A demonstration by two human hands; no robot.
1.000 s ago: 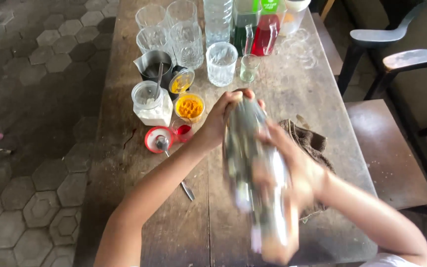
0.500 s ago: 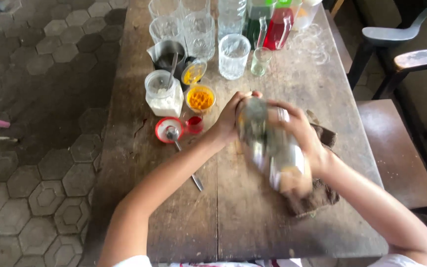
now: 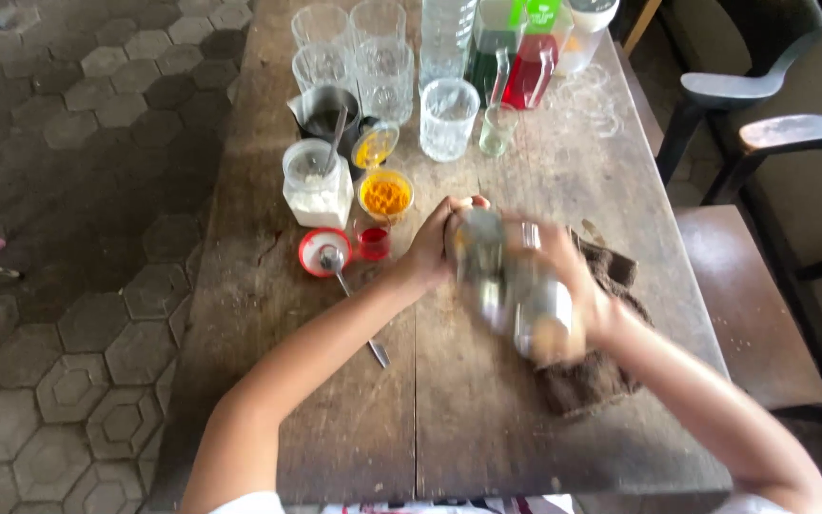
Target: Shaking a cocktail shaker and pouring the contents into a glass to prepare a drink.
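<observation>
Shaker lower now, both hands

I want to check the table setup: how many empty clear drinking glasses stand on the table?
5 that I can tell: four grouped at the far left, one nearer the bottles. More may be hidden.

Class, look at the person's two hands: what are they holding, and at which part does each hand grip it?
A blurred metal shaker. The left hand grips its far end; the right hand wraps its middle and near end.
</observation>
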